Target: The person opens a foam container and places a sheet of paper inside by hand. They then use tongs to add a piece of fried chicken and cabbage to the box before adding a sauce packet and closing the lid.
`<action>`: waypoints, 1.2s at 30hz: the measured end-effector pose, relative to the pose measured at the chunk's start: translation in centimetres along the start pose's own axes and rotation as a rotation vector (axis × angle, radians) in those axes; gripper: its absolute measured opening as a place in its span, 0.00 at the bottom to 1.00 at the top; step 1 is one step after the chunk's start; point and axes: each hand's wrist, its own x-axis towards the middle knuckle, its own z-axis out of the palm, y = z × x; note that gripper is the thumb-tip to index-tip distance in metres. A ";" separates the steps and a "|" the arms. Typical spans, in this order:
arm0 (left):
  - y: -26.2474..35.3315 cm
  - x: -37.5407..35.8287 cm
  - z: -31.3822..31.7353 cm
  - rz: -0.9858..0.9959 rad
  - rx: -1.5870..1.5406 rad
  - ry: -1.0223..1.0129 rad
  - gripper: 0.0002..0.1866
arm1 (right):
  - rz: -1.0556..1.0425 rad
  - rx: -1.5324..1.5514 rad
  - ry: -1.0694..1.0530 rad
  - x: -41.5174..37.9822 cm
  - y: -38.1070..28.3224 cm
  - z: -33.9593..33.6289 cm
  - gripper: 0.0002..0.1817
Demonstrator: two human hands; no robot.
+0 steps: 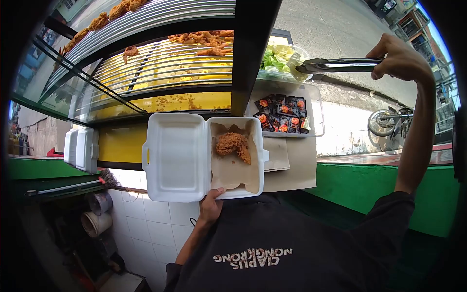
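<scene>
My left hand [210, 207] grips the front edge of an open white foam food box [175, 158], its thumb over the rim. Brown paper lines the box's right half, and a piece of fried chicken [233, 146] lies on it. The lid half is folded out to the left. Stretched out to the upper right, my right hand [401, 58] is closed around metal tongs [348, 64]. The tongs' tips are at a pale lettuce leaf [296, 67], at the edge of a clear tub of lettuce [278, 56].
Behind the box stands a glass display case with fried chicken on wire racks [170, 63]. A clear bin of black sauce sachets [282, 114] sits below the lettuce. Brown paper sheets [299, 168] lie right of the box. Closed foam boxes [81, 150] stand at left.
</scene>
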 end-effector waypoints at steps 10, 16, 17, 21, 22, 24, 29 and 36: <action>3.2 0.4 2.1 -0.064 -0.257 -0.070 0.23 | -0.544 0.038 -0.345 -3.8 -7.0 1.9 0.18; 0.8 0.7 1.3 -0.006 -0.132 -0.046 0.20 | -0.622 0.032 -0.487 -3.7 -9.7 3.3 0.16; 1.6 0.7 1.6 -0.105 -0.381 -0.029 0.20 | -0.631 0.026 -0.463 -3.7 -9.6 3.2 0.15; 3.2 1.2 2.0 -0.114 -0.600 -0.073 0.19 | -0.591 0.044 -0.400 -3.8 -7.5 1.4 0.17; 0.4 1.2 0.8 -0.023 -0.201 -0.030 0.18 | -0.506 0.037 -0.336 -4.1 -7.0 0.9 0.19; -0.5 1.4 0.1 0.070 0.190 -0.001 0.17 | -0.341 0.001 -0.058 -4.4 -5.5 0.9 0.19; -2.0 0.9 -1.6 0.061 0.324 -0.041 0.15 | -0.078 -0.076 0.175 -0.4 -2.6 1.8 0.19; -0.5 0.7 -1.0 0.074 0.245 0.036 0.16 | -0.034 -0.255 0.281 5.2 -2.8 6.1 0.21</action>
